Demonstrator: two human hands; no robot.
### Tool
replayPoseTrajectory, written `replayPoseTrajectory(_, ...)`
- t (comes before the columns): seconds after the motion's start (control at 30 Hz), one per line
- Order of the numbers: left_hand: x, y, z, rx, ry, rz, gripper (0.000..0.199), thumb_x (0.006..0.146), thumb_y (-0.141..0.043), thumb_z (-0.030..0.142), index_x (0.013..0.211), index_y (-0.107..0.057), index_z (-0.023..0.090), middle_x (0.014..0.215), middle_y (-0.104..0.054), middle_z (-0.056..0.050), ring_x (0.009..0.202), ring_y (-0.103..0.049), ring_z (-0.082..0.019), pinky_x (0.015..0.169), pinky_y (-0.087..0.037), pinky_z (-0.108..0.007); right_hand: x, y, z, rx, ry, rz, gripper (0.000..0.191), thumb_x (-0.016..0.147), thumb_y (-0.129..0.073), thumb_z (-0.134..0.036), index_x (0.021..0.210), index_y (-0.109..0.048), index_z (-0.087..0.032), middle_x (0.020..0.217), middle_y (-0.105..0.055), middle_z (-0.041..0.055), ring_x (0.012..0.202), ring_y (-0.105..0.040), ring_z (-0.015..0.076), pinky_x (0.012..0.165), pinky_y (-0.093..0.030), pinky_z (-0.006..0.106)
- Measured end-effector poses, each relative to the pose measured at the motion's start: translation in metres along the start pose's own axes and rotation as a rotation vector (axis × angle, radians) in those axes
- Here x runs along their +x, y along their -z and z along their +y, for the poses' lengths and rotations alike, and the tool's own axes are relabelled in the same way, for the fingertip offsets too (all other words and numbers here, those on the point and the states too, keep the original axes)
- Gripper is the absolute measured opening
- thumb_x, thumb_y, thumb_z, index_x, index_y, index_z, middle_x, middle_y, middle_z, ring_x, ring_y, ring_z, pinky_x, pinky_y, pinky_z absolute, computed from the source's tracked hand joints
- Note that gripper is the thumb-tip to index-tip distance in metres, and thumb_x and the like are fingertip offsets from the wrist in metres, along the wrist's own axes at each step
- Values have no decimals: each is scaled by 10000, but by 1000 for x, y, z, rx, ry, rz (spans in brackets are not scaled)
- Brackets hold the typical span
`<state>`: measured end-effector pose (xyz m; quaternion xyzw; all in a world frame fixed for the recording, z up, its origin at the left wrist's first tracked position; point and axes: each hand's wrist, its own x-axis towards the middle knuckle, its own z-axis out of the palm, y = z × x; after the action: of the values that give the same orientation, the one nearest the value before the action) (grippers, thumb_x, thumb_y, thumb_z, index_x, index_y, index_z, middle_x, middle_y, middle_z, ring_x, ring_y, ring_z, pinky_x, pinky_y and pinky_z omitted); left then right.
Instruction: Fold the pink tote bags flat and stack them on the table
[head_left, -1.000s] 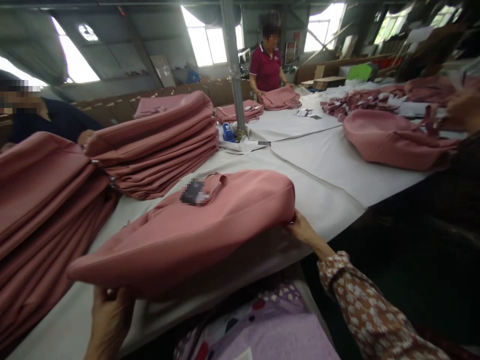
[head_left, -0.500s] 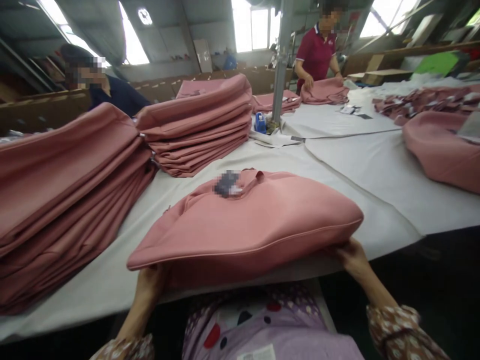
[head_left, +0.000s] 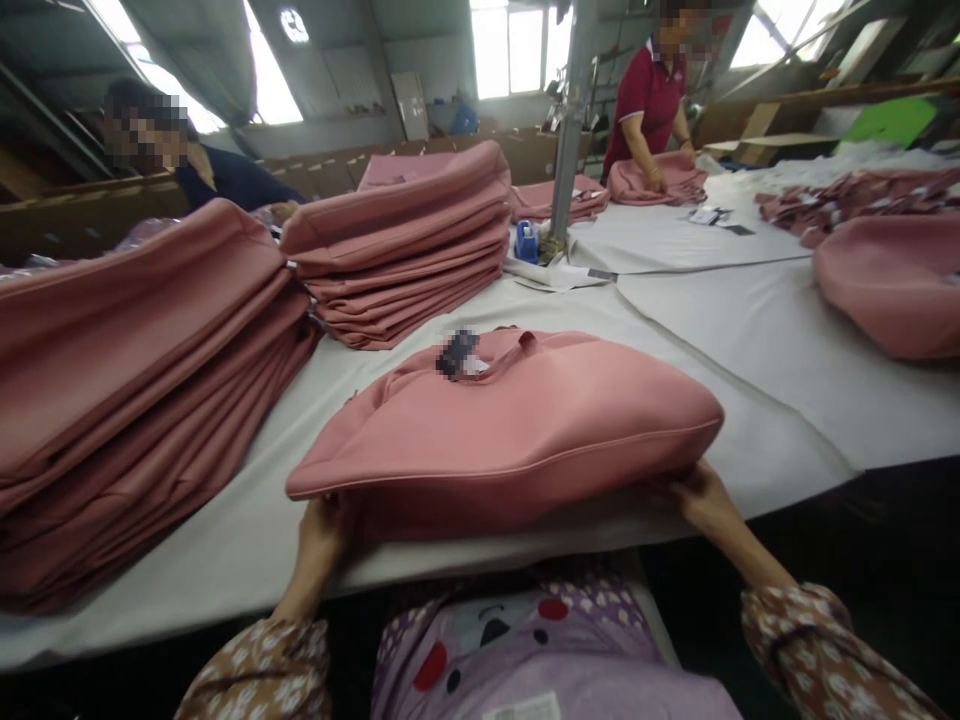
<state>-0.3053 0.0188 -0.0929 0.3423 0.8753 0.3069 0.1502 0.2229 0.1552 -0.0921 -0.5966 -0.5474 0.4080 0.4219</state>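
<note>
A puffy pink bag-like piece (head_left: 510, 430) with pale piping, a small strap and a blurred dark tag on top lies near the front edge of the white-covered table (head_left: 555, 310). My left hand (head_left: 326, 525) is at its lower left edge, fingers tucked beneath and mostly hidden by the fabric. At the lower right corner, my right hand (head_left: 697, 490) grips the underside, its fingertips out of sight under the piece.
Tall stacks of folded pink pieces (head_left: 127, 370) (head_left: 405, 250) stand at the left. A metal post (head_left: 570, 130) rises behind, beside a blue dispenser (head_left: 526, 242). Another pink piece (head_left: 892, 285) lies right. Two people (head_left: 649, 110) (head_left: 232, 180) are across the table.
The pink piece's left end has moved right and away from me, along with my left hand. The person at the back right has shifted an arm over the fabric.
</note>
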Motion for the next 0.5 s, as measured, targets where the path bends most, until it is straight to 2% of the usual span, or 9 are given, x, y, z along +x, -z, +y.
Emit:
replayPoseTrajectory(0.07,-14,7,4,5,-21,13,535,763,-539,579,1083,-567,151,873,-660,-135,809,-675,-340,636,-532,-392,2,1,5,-20,15,17,462,502,-783,-423,854,-592,-192,789,-702,78,710,-644,285,573,-564,370)
replayPoseTrajectory(0.13,-44,21,19,57,-140,198,704,780,-588,586,1285,-463,112,1098,-623,-196,950,-659,-357,780,-549,-476,4,3,8,-39,25,25,462,525,-771,-400,892,-593,-185,829,-703,82,739,-643,284,583,-558,362)
replayPoseTrajectory(0.2,-82,35,46,154,-411,489,816,800,-655,548,1419,-350,112,1318,-505,-245,1225,-522,-396,1004,-440,-574,5,5,11,-54,35,18,458,545,-766,-395,913,-592,-185,849,-704,81,769,-644,285,608,-559,361)
replayPoseTrajectory(0.23,-99,40,63,185,-585,551,847,809,-689,502,1462,-296,132,1381,-459,-246,1313,-445,-391,1069,-382,-583,5,6,12,-60,41,8,461,552,-764,-403,921,-590,-186,860,-705,81,781,-645,285,627,-562,366)
replayPoseTrajectory(0.27,-113,43,83,228,-767,529,911,805,-716,475,1500,-226,148,1424,-421,-250,1357,-397,-388,1102,-344,-588,6,6,12,-66,48,-4,467,560,-762,-415,929,-590,-187,873,-707,82,793,-646,285,645,-565,371)
replayPoseTrajectory(0.3,-121,44,104,294,-928,466,977,787,-738,487,1520,-184,158,1451,-398,-256,1375,-370,-400,1116,-318,-601,6,6,12,-77,54,-16,473,566,-760,-427,938,-591,-187,883,-709,82,801,-647,286,658,-567,375)
replayPoseTrajectory(0.37,-121,41,147,448,-1123,200,1032,767,-749,517,1535,-163,153,1466,-401,-263,1332,-428,-416,1077,-383,-563,6,7,11,-112,63,-34,488,576,-760,-444,954,-597,-184,885,-711,81,813,-648,288,672,-566,379)
replayPoseTrajectory(0.43,-100,30,186,594,-1111,-100,884,807,-724,444,1516,-269,175,1352,-553,-220,1144,-599,-381,954,-487,-486,6,7,8,-154,71,-44,503,590,-756,-462,978,-600,-183,889,-711,77,827,-649,289,691,-563,383)
replayPoseTrajectory(0.5,-67,12,217,648,-1036,-348,696,830,-683,372,1459,-413,242,1154,-690,-140,1018,-662,-354,876,-508,-442,7,7,5,-201,73,-41,515,603,-757,-466,1006,-602,-185,899,-709,74,841,-648,290,711,-555,388)
